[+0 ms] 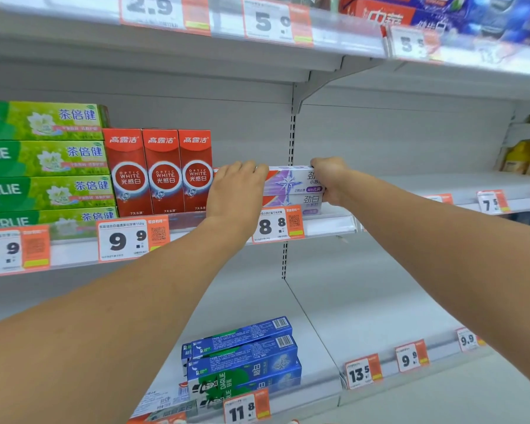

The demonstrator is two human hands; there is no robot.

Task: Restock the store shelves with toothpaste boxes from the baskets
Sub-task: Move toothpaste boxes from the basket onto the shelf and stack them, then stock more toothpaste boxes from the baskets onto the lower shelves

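Placement is in hand: the left hand and right hand each clamp an end of the purple toothpaste box, on another like it on the middle shelf, beside the red boxes. Next, I judge: square it, release, fetch more.

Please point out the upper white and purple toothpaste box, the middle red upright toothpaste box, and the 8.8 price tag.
Upper white and purple toothpaste box [288,180], head view, front face at the star.
Middle red upright toothpaste box [165,175], head view, round logo.
8.8 price tag [271,225], head view, printed digits.
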